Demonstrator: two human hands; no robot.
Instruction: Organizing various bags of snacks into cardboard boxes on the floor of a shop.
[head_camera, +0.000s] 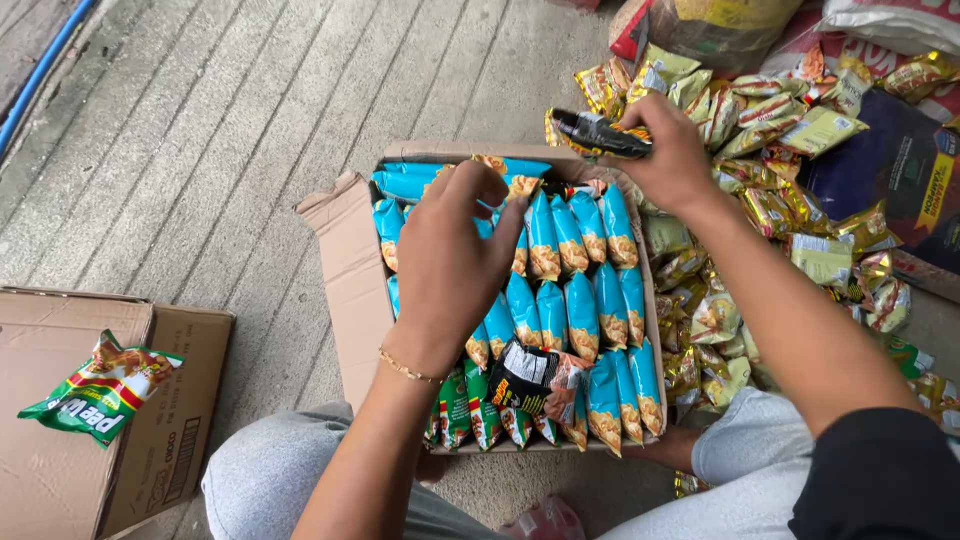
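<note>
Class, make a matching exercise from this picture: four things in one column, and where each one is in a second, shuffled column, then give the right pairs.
Things
1. dark packet
2. green packet
3. blue packets
4. gold bracelet

Places
A. on the left wrist
B. standing in rows inside the open carton
C. held in the right hand above the carton's far edge
D. lying on the closed brown box at the left

Pairs: 1-C, 2-D, 3-B, 4-A
</note>
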